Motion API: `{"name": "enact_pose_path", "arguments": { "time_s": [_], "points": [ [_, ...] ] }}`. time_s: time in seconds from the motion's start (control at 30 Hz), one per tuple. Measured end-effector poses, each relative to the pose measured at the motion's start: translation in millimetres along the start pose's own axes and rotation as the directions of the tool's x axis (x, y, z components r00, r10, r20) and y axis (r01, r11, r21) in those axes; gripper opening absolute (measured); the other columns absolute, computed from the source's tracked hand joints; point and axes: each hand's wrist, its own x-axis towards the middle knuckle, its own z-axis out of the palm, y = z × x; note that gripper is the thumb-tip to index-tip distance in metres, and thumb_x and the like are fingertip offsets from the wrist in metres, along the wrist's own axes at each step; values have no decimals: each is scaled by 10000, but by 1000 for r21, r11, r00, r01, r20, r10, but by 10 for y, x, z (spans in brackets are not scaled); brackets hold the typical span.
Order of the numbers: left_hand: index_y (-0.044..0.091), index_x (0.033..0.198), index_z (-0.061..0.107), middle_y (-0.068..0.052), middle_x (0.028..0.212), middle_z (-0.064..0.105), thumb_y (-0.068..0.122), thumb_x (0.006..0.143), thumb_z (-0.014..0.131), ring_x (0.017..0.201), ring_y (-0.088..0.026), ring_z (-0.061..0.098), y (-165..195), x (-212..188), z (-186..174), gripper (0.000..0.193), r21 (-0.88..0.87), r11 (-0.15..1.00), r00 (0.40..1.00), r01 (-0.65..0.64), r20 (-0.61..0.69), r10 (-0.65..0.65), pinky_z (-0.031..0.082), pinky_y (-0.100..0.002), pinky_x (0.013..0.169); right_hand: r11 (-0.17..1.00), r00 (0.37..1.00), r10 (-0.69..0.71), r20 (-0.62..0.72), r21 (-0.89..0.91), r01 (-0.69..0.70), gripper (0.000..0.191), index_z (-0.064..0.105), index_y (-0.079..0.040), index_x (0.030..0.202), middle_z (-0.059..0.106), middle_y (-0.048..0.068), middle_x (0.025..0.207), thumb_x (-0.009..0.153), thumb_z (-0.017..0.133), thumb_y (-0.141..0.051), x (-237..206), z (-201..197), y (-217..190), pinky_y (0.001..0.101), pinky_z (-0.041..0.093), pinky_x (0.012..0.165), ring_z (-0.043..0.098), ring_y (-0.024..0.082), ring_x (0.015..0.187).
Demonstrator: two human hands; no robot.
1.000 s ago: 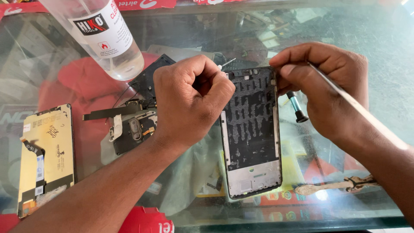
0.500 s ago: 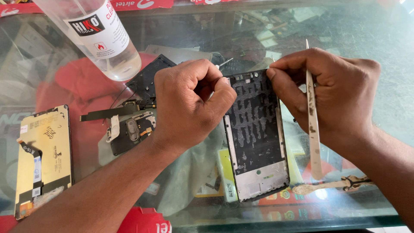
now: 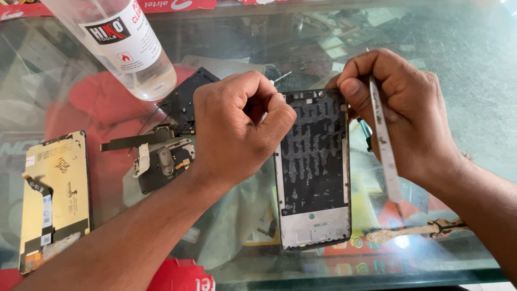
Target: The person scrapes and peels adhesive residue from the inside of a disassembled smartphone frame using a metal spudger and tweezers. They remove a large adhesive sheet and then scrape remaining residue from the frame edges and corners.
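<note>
A phone frame (image 3: 315, 172) lies flat on the glass table (image 3: 474, 81), its pale bare end nearest the camera and its dark, adhesive-streaked part running away from it; just to the near right of the frame a worn brush (image 3: 414, 231) lies on the glass; well to the left of the frame a gold-backed display panel (image 3: 54, 196) lies flat with a ribbon cable on it; between that panel and the frame sits a dark phone back part (image 3: 164, 161) with a camera ring and loose flex strips; the left hand (image 3: 237, 129) is curled into a tight fist at the frame's upper left corner, thumb and forefinger pinched together, though what they pinch cannot be told; the right hand (image 3: 404, 108) is closed at the frame's upper right corner, gripping a thin metal pry tool (image 3: 385, 143) that slants down along the frame's right edge; beyond the frame and to the left stands a clear plastic bottle (image 3: 129, 43), tilted in view, with a white label and a little clear liquid at its bottom.
</note>
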Motion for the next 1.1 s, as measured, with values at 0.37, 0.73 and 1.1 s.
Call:
{"name": "enact_pose_path", "arguments": {
  "time_s": [0.37,0.73,1.1],
  "points": [
    [47,736,604,11,627,585,117,868,720,545,-54,510,8,11,6,189,-19,1000,1000,4,21,-3,403,-242,530,934,1000,-26,5,356,22,239,637,23,1153,718,99,1013,1157,513,-182,-8,-34,77,278,639,771,729,128,882],
    [40,757,594,7,640,570,110,887,712,552,-64,501,-7,7,-1,188,5,1000,1000,-15,10,15,393,-256,540,983,991,-64,-114,-179,42,96,755,-5,977,723,70,788,923,817,-54,-1,-31,-44,225,517,600,664,84,680],
    [33,791,588,16,659,557,109,952,668,564,-52,486,-12,-1,-13,196,-50,999,998,-4,55,7,390,-254,535,989,989,-20,-144,-151,-2,96,741,11,963,709,72,742,921,782,-65,23,-34,-120,219,502,526,666,74,640]
  ]
}}
